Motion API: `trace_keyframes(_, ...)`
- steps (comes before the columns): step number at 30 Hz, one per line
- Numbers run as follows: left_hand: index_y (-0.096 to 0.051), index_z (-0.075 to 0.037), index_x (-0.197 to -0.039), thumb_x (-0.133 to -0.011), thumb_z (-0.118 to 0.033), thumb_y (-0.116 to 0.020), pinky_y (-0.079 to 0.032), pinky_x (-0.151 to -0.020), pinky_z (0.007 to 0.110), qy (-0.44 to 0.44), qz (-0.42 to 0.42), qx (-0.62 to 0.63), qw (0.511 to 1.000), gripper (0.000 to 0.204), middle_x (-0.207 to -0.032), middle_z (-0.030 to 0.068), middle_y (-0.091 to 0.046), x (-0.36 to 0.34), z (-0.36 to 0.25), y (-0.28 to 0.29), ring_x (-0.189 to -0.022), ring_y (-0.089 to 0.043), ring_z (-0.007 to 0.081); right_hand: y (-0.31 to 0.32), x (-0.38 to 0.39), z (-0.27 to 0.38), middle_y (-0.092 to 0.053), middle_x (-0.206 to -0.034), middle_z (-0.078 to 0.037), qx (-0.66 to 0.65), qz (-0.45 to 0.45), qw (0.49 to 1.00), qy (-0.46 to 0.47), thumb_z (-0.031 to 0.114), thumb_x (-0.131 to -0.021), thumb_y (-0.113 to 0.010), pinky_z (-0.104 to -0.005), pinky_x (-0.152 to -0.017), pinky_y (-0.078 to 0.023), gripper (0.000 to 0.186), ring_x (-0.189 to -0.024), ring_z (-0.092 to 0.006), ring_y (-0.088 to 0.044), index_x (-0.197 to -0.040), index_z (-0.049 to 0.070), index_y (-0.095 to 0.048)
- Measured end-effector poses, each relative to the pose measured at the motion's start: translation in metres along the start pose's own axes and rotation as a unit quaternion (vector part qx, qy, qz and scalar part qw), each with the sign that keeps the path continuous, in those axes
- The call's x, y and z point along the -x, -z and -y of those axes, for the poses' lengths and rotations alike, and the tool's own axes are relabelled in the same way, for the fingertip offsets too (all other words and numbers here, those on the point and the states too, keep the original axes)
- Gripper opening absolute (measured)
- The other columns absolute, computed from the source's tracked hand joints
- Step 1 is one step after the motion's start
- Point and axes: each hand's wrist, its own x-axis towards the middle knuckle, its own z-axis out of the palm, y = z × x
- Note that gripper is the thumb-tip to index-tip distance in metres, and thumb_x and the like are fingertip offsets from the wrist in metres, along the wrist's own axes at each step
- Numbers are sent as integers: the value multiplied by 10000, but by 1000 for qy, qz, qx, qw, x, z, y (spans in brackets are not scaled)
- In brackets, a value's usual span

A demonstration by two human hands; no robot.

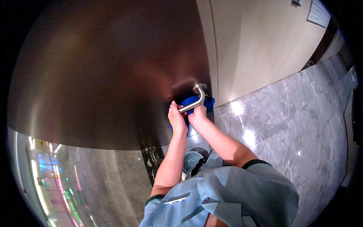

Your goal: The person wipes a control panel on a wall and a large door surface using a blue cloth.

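A silver lever handle [196,101] sticks out from the dark brown door. My left hand [176,116] is closed at the free end of the lever, its thumb side up. Just below the lever's bend, my right hand [199,113] grips a bright blue cloth [191,101]. The cloth lies behind and under the lever and shows again to the right of my right hand. Part of its lower edge hangs behind my left wrist. The fingertips of my right hand are hidden by the handle and cloth.
The dark brown door [113,75] fills the upper left, beside a pale wall panel [257,49] with a small sign [317,15]. A bucket [193,160] stands on the floor close to my body. Grey marbled tile [287,102] spreads to the right; coloured lights glow at lower left.
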Motion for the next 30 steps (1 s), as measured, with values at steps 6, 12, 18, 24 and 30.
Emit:
trace_keyframes(6,-525,-113,-820,-931,-435,-507,-421,-537,248,10,-16,-3,1000,341,-757,16,-571,0,1,6,-635,-535,108,11,-4,46,-591,-1069,-111,-18,111,991,-66,226,-956,-514,-427,-831,-531,256,-923,-239,-607,-1075,2,-545)
trace_keyframes(12,-516,-133,-796,-929,-446,-510,-410,-550,233,17,-37,25,999,340,-728,-1,-569,5,2,-9,-633,-511,83,35,-27,37,-586,-1073,-221,382,76,765,513,171,-945,-520,-377,-913,-391,280,-981,-355,-551,-1097,-64,-517)
trace_keyframes(18,-524,-124,-815,-905,-433,-564,-391,-539,233,9,-50,19,999,324,-750,-5,-569,3,3,4,-623,-494,82,46,-17,67,-610,-1007,-244,442,195,721,496,210,-933,-537,-396,-828,-440,269,-938,-391,-582,-1031,-39,-568)
trace_keyframes(24,-437,-28,-1219,-848,-206,-669,-394,-878,334,-355,-226,-342,841,472,-1102,92,-502,17,-4,-4,-995,-486,213,92,-52,120,-643,-985,-228,604,174,670,396,285,-840,-633,-425,-798,-470,378,-936,-377,-617,-1060,-16,-571)
trace_keyframes(30,-555,-77,-1149,-816,-201,-664,-329,-939,373,-431,17,-535,726,372,-1103,91,-592,52,-54,-58,-1053,-534,275,21,11,172,-596,-1008,-45,358,314,842,253,238,-910,-581,-272,-821,-425,262,-935,-103,-519,-1023,3,-552)
